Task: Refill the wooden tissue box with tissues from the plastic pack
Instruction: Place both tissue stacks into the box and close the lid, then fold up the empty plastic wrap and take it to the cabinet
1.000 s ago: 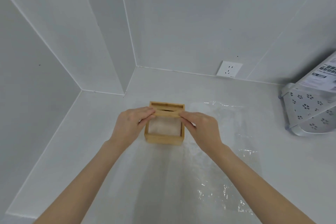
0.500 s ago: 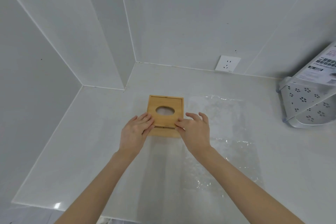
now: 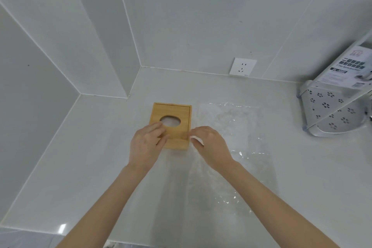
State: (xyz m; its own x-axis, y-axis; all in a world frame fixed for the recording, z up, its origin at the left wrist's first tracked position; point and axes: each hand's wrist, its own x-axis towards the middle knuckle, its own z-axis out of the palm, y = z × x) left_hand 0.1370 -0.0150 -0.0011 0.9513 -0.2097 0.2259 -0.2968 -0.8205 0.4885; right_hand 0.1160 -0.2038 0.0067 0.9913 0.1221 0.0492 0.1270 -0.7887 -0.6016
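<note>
The wooden tissue box (image 3: 177, 110) stands on the white counter, its lid lying flat on top. White tissue (image 3: 170, 121) shows through the lid's oval hole. My left hand (image 3: 148, 144) rests its fingers on the lid's near left part. My right hand (image 3: 209, 145) hovers just off the box's near right corner with loosely bent fingers, holding nothing. A clear plastic pack (image 3: 231, 127) lies flat on the counter to the right of the box.
A white perforated corner rack (image 3: 330, 110) with a printed label stands at the right. A wall socket (image 3: 242, 66) sits on the back wall. The counter (image 3: 90, 167) meets tiled walls at the back and left.
The lid went from being held above the open box to lying fully seated on it. My right hand has drawn back off the lid to the box's corner.
</note>
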